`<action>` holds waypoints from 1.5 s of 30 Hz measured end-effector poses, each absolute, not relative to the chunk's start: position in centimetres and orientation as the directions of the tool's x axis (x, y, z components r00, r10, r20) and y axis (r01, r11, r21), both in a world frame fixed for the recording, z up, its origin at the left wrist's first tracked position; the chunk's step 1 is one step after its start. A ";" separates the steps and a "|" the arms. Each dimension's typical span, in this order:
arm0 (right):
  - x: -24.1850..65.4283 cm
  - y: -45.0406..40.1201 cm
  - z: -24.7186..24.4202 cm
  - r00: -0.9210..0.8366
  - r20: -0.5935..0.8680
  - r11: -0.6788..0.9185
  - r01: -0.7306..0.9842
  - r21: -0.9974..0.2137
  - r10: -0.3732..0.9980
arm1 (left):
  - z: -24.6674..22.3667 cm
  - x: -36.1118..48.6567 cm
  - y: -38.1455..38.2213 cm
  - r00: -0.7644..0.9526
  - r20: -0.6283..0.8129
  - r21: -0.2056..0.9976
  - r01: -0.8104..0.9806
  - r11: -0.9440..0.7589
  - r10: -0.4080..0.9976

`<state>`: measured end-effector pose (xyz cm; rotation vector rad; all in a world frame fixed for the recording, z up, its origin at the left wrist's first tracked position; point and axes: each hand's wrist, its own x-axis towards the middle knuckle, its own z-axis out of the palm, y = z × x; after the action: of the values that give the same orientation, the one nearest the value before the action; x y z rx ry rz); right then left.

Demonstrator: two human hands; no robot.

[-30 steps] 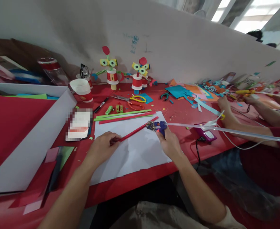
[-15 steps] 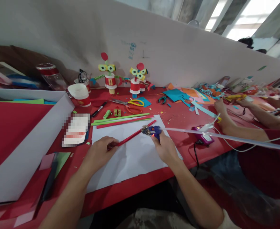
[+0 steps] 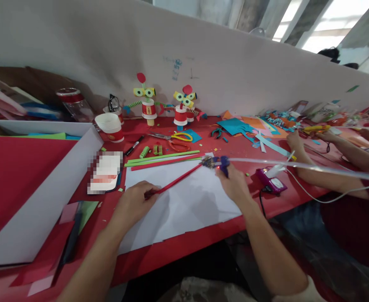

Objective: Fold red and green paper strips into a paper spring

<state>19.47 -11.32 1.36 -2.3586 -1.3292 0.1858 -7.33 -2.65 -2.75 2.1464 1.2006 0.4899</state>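
My left hand (image 3: 137, 202) is closed on one end of a narrow red paper strip (image 3: 180, 179), which slants up and to the right above white paper (image 3: 172, 222). In my right hand (image 3: 236, 184) is a blue hot glue gun (image 3: 224, 163) with a small orange light and a long clear glue stick (image 3: 281, 164) running out of its back. The gun's nozzle, smeared with residue, is at the strip's far end; whether it touches is unclear. Several green strips (image 3: 172, 156) and another red strip (image 3: 159, 163) lie along the paper's top edge.
Two paper-cup figures (image 3: 149, 110) stand by the partition. Scissors (image 3: 175, 137), a marker (image 3: 134, 145), folded green paper springs (image 3: 144, 152) and stacked cups (image 3: 110, 127) lie behind the paper. A white box (image 3: 55, 188) stands left; a purple power adapter (image 3: 271, 181) and a co-worker's arms (image 3: 323, 170) are right.
My right hand has moved the glue gun rightward along the red strip to its far end. The left hand keeps its hold. The whole view has shifted slightly.
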 end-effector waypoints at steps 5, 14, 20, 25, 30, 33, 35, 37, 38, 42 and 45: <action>24.1 -5.6 1.7 0.652 0.031 -0.472 0.581 -0.663 0.758 | -3.0 -7.1 -2.7 0.518 0.079 0.643 0.627 -0.440 0.852; 24.6 -0.2 0.2 0.663 0.110 -0.483 0.639 -0.598 0.741 | -2.3 -7.5 -2.6 0.133 0.285 0.702 0.645 -0.302 0.949; 14.5 -3.3 -0.3 0.112 0.056 0.012 0.357 -0.934 0.992 | -1.7 -5.3 -1.3 0.191 0.084 0.919 0.365 -0.150 0.978; 10.3 -3.3 -1.7 0.221 -0.019 -0.003 -0.071 -0.997 0.975 | -1.0 -3.3 -0.1 0.312 0.089 0.926 0.323 -0.193 0.946; 13.3 -2.3 -1.7 0.354 -0.108 -0.017 -0.251 -0.968 0.929 | -1.0 -3.6 0.4 0.302 0.087 0.847 0.479 -0.230 0.949; 15.0 -1.9 -1.1 0.461 -0.124 0.075 -0.390 -0.918 0.879 | -1.2 -4.3 0.8 0.280 0.073 0.812 0.540 -0.220 0.957; 16.0 -1.7 -0.5 0.551 -0.117 0.167 -0.437 -0.884 0.826 | -1.3 -4.7 1.0 0.269 0.069 0.787 0.577 -0.219 0.961; 17.3 -1.6 0.2 0.654 -0.086 0.280 -0.434 -0.856 0.751 | -1.1 -5.1 1.3 0.261 0.071 0.758 0.613 -0.222 0.963; 18.1 -1.6 0.4 0.700 -0.067 0.339 -0.424 -0.840 0.711 | -1.0 -5.3 1.4 0.259 0.076 0.747 0.626 -0.227 0.963; 20.9 -1.6 1.2 0.842 -0.006 0.529 -0.344 -0.776 0.539 | -0.8 -5.8 1.5 0.202 0.123 0.696 0.681 -0.230 0.972; 20.4 -1.8 1.1 0.884 -0.015 0.546 -0.302 -0.782 0.467 | -1.1 -5.3 1.5 0.102 0.150 0.749 0.638 -0.181 0.983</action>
<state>20.45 -1.76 1.05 -0.8833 -0.2040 0.4592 -5.33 1.46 -1.11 1.8781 1.5792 0.8903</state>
